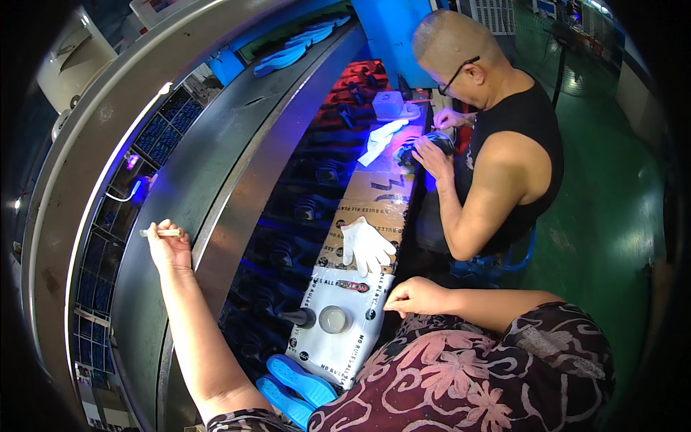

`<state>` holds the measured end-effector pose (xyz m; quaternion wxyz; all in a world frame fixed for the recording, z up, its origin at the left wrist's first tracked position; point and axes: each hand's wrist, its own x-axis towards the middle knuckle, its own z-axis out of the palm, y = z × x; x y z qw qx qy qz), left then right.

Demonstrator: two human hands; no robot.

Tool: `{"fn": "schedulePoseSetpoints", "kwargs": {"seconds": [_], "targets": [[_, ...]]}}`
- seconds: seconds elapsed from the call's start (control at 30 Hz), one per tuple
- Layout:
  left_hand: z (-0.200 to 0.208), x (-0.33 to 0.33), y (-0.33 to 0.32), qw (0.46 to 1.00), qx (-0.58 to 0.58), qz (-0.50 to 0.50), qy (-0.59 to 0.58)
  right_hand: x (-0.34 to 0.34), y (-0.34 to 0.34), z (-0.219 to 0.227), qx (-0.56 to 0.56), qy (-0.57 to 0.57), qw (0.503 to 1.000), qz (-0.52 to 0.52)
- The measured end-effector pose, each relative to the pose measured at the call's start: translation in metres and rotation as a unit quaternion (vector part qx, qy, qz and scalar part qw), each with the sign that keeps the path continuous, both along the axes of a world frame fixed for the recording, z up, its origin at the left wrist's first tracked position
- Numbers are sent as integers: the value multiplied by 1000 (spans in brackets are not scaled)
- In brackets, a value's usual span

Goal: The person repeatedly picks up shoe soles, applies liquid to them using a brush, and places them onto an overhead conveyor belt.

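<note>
My left hand [170, 248] is raised over the dark conveyor belt [237, 133], its fingers closed around a short pale stick [170, 232]. Whether the stick ends in bristles is too small to tell. My right hand [421, 296] is at the right edge of a white-covered board [335, 353], fingers curled together, and whatever may be inside them is hidden. On that board stand a small round cup [333, 320] of cloudy liquid and a dark conical piece [299, 317]. A red-and-dark tool [353, 286] lies near a white glove [368, 247].
Blue shoe soles [302, 379] lie by my lap; more soles [288, 54] are at the belt's far end. A seated co-worker [497, 144] in a black top handles a dark shoe [437, 142] beside a white cloth [383, 142]. Dark shoe-like forms [306, 209] fill the lower rack.
</note>
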<state>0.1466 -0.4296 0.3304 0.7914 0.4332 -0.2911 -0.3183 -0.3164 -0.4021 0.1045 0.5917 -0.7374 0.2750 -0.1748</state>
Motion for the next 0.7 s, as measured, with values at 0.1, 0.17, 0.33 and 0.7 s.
{"fn": "schedulePoseSetpoints", "kwargs": {"seconds": [0.1,0.17,0.33,0.7], "targets": [[-1,2,15,997,-15,46,-54,-17,6,-7,-22,32,999,0],[1,-34,33,986,-52,116,-110,-19,8,-9,-54,15,998,4],[-41,-153,116,975,54,28,-212,-7,3,-10,-40,-42,998,6],[-190,-269,251,937,88,-181,287,111,79,32,-138,-213,932,260]]}}
